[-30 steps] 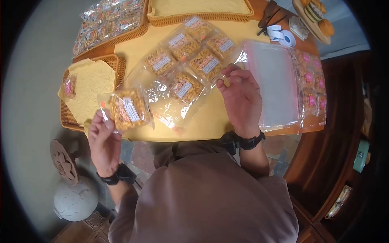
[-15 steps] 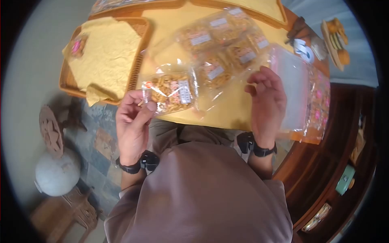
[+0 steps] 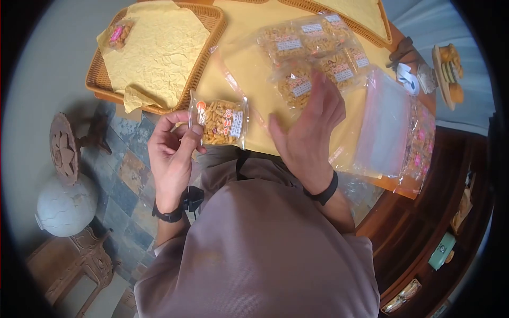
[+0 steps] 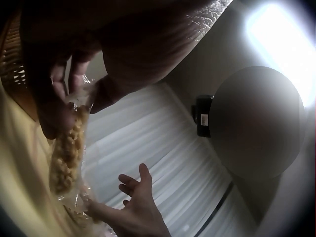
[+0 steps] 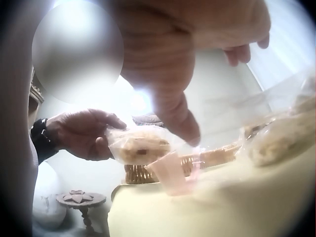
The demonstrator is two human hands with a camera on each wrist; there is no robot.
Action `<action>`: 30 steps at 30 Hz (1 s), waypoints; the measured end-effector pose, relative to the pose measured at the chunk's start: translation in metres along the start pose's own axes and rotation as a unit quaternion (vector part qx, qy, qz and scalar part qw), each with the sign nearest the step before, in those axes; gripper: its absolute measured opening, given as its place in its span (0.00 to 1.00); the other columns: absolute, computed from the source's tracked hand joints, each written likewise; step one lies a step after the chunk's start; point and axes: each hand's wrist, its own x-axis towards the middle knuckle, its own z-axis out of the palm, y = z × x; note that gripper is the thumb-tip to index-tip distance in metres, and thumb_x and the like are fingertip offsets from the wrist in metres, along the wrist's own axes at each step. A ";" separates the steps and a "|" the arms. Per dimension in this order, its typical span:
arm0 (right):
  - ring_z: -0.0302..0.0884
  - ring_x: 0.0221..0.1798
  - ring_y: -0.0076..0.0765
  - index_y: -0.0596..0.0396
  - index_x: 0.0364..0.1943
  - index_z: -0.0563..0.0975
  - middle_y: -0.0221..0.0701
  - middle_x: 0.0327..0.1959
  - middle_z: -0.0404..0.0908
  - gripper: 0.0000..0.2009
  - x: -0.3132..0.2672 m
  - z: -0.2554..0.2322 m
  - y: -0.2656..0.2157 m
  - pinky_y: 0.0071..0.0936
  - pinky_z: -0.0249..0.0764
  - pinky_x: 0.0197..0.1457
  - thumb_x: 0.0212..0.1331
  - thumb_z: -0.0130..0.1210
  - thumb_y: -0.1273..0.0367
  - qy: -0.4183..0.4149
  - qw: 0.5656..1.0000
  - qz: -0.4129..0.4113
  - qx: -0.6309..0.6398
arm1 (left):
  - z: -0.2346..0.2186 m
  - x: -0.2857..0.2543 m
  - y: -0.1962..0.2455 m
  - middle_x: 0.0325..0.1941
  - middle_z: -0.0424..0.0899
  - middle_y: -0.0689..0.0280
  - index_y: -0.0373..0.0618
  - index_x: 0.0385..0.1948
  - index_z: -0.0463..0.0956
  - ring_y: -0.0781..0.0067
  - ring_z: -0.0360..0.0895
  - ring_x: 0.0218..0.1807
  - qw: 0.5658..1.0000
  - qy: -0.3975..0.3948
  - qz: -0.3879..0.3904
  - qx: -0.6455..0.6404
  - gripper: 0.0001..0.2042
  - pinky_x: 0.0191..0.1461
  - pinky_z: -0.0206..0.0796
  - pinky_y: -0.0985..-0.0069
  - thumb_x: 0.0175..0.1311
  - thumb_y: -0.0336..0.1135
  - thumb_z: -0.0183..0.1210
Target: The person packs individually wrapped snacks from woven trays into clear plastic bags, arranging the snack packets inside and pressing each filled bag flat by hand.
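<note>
In the head view, my left hand (image 3: pixel 172 153) pinches the left end of a clear packet of crunchy golden snack (image 3: pixel 220 123) between thumb and fingers. The packet carries a white label and red print, and is held up at the table's near edge. The left wrist view shows this packet (image 4: pixel 69 153) edge-on. My right hand (image 3: pixel 313 138) holds nothing, its thumb spread from straight fingers, right of the packet. Its fingertips overlap the near side of a large clear bag (image 3: pixel 230 79) in the head view. Several similar snack packets (image 3: pixel 289 45) lie in rows in that bag.
A wicker basket (image 3: pixel 209 53) lined with yellow paper stands at the left, with one pink-labelled packet (image 3: pixel 119 34) in it. At the right lie flat clear bags (image 3: pixel 379 127) with pink edges, pink-labelled packets (image 3: pixel 419 143) and a white tape roll (image 3: pixel 407 79). Another basket (image 3: pixel 384 32) is at the back.
My left hand has brought the packet rightward, in front of my body. My right hand has come from the right toward it, turned over and straightened its curled fingers. The head view has shifted left.
</note>
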 end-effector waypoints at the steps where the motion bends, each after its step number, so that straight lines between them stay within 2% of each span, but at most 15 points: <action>1: 0.59 0.70 0.60 0.62 0.76 0.54 0.49 0.71 0.62 0.49 0.001 0.001 0.002 0.53 0.52 0.72 0.45 0.67 0.75 0.010 1.000 -0.015 -0.015 | 0.002 0.002 0.001 0.34 0.85 0.65 0.36 0.51 0.76 0.83 0.78 0.31 1.000 0.008 0.002 0.013 0.12 0.34 0.73 0.82 0.69 0.25 0.63; 2: 0.59 0.70 0.60 0.62 0.76 0.54 0.49 0.71 0.62 0.49 0.001 -0.002 0.001 0.53 0.52 0.72 0.45 0.67 0.75 0.008 1.000 -0.020 -0.015 | 0.005 0.004 0.002 0.34 0.85 0.65 0.36 0.51 0.76 0.83 0.78 0.31 1.000 0.011 0.002 0.010 0.12 0.34 0.73 0.82 0.69 0.25 0.63; 4: 0.57 0.71 0.58 0.63 0.76 0.52 0.49 0.72 0.62 0.50 0.003 -0.009 0.000 0.51 0.51 0.74 0.42 0.63 0.79 0.042 0.998 0.043 -0.013 | 0.013 0.011 0.003 0.34 0.85 0.65 0.36 0.50 0.77 0.83 0.77 0.31 0.999 -0.014 -0.007 0.029 0.11 0.34 0.73 0.83 0.69 0.27 0.64; 6: 0.56 0.72 0.58 0.64 0.76 0.53 0.49 0.72 0.62 0.49 0.003 -0.012 0.006 0.51 0.51 0.74 0.42 0.62 0.79 0.069 0.997 0.027 0.001 | 0.025 0.025 -0.003 0.34 0.85 0.66 0.36 0.48 0.79 0.84 0.77 0.31 0.999 -0.032 -0.008 0.007 0.10 0.34 0.73 0.83 0.70 0.29 0.64; 8: 0.56 0.72 0.58 0.65 0.76 0.53 0.49 0.72 0.62 0.49 0.003 -0.014 0.007 0.50 0.51 0.74 0.41 0.61 0.80 0.100 0.995 0.014 0.012 | 0.040 0.043 -0.008 0.35 0.85 0.67 0.34 0.49 0.79 0.84 0.78 0.32 0.992 -0.125 0.006 0.019 0.11 0.35 0.74 0.83 0.72 0.31 0.63; 12: 0.56 0.72 0.57 0.66 0.75 0.53 0.49 0.72 0.62 0.48 0.002 -0.019 0.006 0.50 0.52 0.74 0.42 0.59 0.81 0.100 0.995 0.019 -0.009 | 0.080 0.067 -0.013 0.36 0.86 0.66 0.32 0.50 0.80 0.83 0.80 0.33 0.982 -0.189 -0.002 0.019 0.13 0.35 0.74 0.83 0.73 0.33 0.62; 14: 0.56 0.72 0.57 0.66 0.75 0.53 0.49 0.72 0.62 0.48 0.001 -0.018 0.007 0.50 0.52 0.74 0.42 0.59 0.81 0.103 0.994 0.022 -0.020 | 0.094 0.077 -0.018 0.37 0.87 0.65 0.30 0.52 0.79 0.83 0.80 0.33 0.975 -0.215 -0.048 -0.014 0.15 0.36 0.75 0.83 0.73 0.33 0.62; 15: 0.56 0.72 0.57 0.66 0.75 0.54 0.49 0.72 0.62 0.47 -0.001 -0.018 0.008 0.50 0.52 0.73 0.43 0.59 0.81 0.103 0.994 0.023 -0.019 | 0.096 0.082 -0.020 0.40 0.86 0.68 0.33 0.54 0.80 0.84 0.79 0.35 0.969 -0.237 -0.073 -0.004 0.16 0.37 0.72 0.83 0.73 0.36 0.64; 19: 0.56 0.72 0.58 0.67 0.74 0.55 0.50 0.72 0.62 0.46 -0.001 -0.021 0.010 0.50 0.51 0.73 0.44 0.59 0.80 0.103 0.993 0.053 -0.012 | 0.096 0.079 -0.026 0.38 0.86 0.70 0.33 0.54 0.80 0.85 0.78 0.33 0.973 -0.224 -0.057 -0.006 0.16 0.36 0.71 0.84 0.72 0.36 0.64; 22: 0.55 0.71 0.59 0.67 0.74 0.56 0.50 0.71 0.62 0.45 0.001 -0.020 0.011 0.51 0.51 0.73 0.45 0.59 0.80 0.107 0.993 0.047 0.006 | 0.093 0.077 -0.022 0.36 0.85 0.71 0.33 0.54 0.80 0.87 0.76 0.31 0.972 -0.221 -0.063 0.053 0.17 0.33 0.69 0.85 0.72 0.36 0.65; 24: 0.55 0.72 0.58 0.67 0.74 0.56 0.51 0.71 0.62 0.45 0.001 -0.019 0.009 0.51 0.51 0.73 0.45 0.59 0.79 0.102 0.994 0.043 0.008 | 0.097 0.083 -0.020 0.35 0.85 0.72 0.34 0.58 0.78 0.88 0.74 0.28 0.953 -0.280 -0.086 0.073 0.19 0.31 0.66 0.86 0.72 0.36 0.65; 25: 0.55 0.72 0.58 0.67 0.74 0.55 0.51 0.72 0.62 0.45 0.001 -0.018 0.008 0.51 0.50 0.73 0.46 0.59 0.79 0.098 0.994 0.040 0.009 | 0.100 0.085 -0.023 0.35 0.85 0.72 0.34 0.58 0.78 0.88 0.74 0.28 0.954 -0.279 -0.085 0.074 0.19 0.31 0.66 0.86 0.72 0.36 0.65; 28: 0.55 0.72 0.59 0.66 0.75 0.52 0.53 0.73 0.61 0.46 0.000 -0.018 0.010 0.51 0.51 0.73 0.47 0.60 0.79 0.107 0.994 0.023 0.018 | 0.111 0.086 -0.031 0.34 0.84 0.73 0.35 0.62 0.76 0.89 0.72 0.26 0.968 -0.246 -0.043 0.027 0.21 0.30 0.64 0.87 0.70 0.34 0.66; 30: 0.55 0.72 0.59 0.66 0.76 0.51 0.53 0.73 0.61 0.47 -0.003 -0.019 0.012 0.52 0.51 0.73 0.47 0.60 0.79 0.107 0.994 0.023 0.018 | 0.116 0.082 -0.032 0.34 0.84 0.69 0.32 0.67 0.70 0.85 0.77 0.30 0.978 -0.207 -0.023 -0.028 0.27 0.33 0.69 0.86 0.68 0.30 0.67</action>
